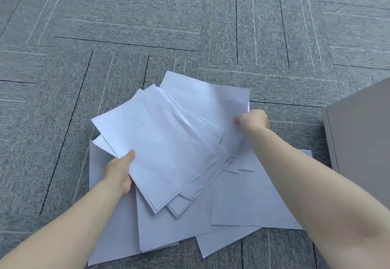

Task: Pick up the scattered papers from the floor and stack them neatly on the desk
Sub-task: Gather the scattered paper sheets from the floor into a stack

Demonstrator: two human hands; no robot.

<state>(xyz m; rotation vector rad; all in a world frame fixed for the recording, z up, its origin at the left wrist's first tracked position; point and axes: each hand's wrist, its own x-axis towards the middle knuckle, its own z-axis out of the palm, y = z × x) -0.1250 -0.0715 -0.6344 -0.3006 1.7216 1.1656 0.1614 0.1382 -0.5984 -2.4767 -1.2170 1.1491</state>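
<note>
Left hand (119,172): grips fanned sheaf (164,142) at its left edge.
Right hand (253,119): pinches the sheaf's right side.
Loose sheets (249,201): on grey carpet (126,26).
Cabinet (363,138): right.

Two hands were in view, the left hand (119,171) and the right hand (254,119), each on a bare forearm. The white papers (168,142) could not be counted exactly: a fanned bundle of many overlapping sheets was gripped between the two hands, too tightly layered to number, while at least four or five loose sheets (249,203) lay beneath on the carpet floor (126,26). One grey cabinet (363,138) stood at the right edge.
</note>
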